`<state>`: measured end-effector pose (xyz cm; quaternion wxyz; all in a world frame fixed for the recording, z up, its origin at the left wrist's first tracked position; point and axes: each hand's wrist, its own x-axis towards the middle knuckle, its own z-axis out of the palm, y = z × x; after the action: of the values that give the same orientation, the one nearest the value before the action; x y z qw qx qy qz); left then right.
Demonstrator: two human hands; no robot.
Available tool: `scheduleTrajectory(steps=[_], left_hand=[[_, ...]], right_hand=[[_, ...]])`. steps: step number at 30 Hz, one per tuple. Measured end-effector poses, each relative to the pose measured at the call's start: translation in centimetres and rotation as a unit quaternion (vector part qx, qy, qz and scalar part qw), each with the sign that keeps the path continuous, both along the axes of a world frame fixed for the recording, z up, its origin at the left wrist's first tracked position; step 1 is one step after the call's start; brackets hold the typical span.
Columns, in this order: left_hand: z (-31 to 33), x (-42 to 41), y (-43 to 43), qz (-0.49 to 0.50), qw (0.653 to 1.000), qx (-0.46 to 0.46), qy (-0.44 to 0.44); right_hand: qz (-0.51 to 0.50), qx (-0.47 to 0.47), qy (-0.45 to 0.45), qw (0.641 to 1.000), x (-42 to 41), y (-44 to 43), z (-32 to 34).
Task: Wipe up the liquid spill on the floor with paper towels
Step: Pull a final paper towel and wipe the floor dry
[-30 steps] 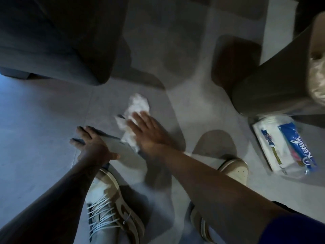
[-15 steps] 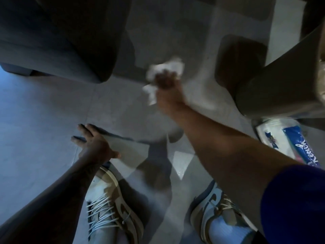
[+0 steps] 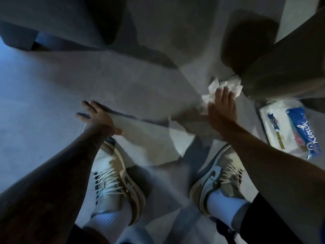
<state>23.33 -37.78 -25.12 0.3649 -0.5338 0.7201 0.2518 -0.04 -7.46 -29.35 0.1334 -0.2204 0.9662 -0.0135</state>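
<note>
Landmark: towel pack (image 3: 288, 131), lying on floor (image 3: 44, 103).
Paper towel wad (image 3: 226, 85): on floor, just left of pack.
Right hand (image 3: 222, 110): fingers flat, pressing wad down.
Left hand (image 3: 95, 118): splayed on floor, well left of pack, holding nothing.
Progress: wiping judged under way; liquid remaining cannot be told, light dim.
Count: one wad, one pack, two hands.

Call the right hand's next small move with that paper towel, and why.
Probably drag the crumpled paper towel back toward the shoes, pressing down. The right hand lies flat on it beside the bin; the left hand braces on the floor. Any wet patch is too dim to see.
</note>
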Motion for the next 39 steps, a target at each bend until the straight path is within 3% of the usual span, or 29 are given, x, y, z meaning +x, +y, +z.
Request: scheduleTrajectory(steps=[2,7,10,14,17,19,20,22,24,26,28,30,32,35,39], left_hand=[[0.2,0.0,-0.1,-0.002,1.000,0.004,0.011],[0.4,0.3,-0.3,-0.033,0.999,0.009,-0.002],[0.3,0.3,-0.3,-0.048,0.999,0.007,-0.004],[0.0,0.3,-0.4,-0.053,0.999,-0.001,-0.007],[0.1,0.5,-0.3,-0.055,0.998,-0.004,-0.004],[0.2,0.5,-0.2,-0.036,0.999,-0.005,0.012],[0.3,0.5,-0.2,-0.036,0.999,-0.005,0.013],[0.3,0.5,-0.3,-0.041,0.999,0.002,0.016],[0.3,0.6,-0.3,-0.048,0.999,0.007,0.016],[0.5,0.6,-0.3,-0.055,0.998,0.005,0.019],[0.4,0.7,-0.4,-0.066,0.998,0.002,0.022],[0.2,0.7,-0.5,-0.079,0.997,0.000,0.014],[0.0,0.7,-0.6,-0.067,0.998,0.002,0.009],[-0.2,0.5,-0.7,-0.049,0.999,0.003,0.009],[-0.7,0.5,-1.0,-0.049,0.999,0.008,0.009]], right_hand=[[0.025,-0.018,-0.015,0.999,1.1,-4.2,-0.2],[0.304,-0.075,-0.047,0.949,12.8,-15.6,0.6],[0.342,-0.116,-0.105,0.927,15.9,-13.2,1.9],[0.251,-0.056,-0.148,0.955,11.2,-2.6,1.6],[0.016,-0.056,-0.083,0.995,5.0,3.4,1.8],[-0.148,-0.063,-0.038,0.986,2.8,4.3,1.7],[-0.173,-0.040,-0.026,0.984,3.2,3.6,1.7],[-0.124,-0.037,-0.036,0.991,6.2,1.0,1.9],[-0.021,-0.093,-0.078,0.992,10.7,-1.8,1.3],[0.144,-0.103,-0.114,0.978,14.8,-3.9,1.5],[0.236,-0.120,-0.136,0.955,15.3,-3.6,1.5],[0.205,-0.134,-0.125,0.962,12.5,-1.3,1.3],[0.060,-0.102,-0.072,0.990,8.3,1.3,1.3],[-0.093,-0.047,-0.009,0.994,2.0,1.5,1.6],[-0.056,-0.056,-0.013,0.997,-0.2,-7.0,0.9]])
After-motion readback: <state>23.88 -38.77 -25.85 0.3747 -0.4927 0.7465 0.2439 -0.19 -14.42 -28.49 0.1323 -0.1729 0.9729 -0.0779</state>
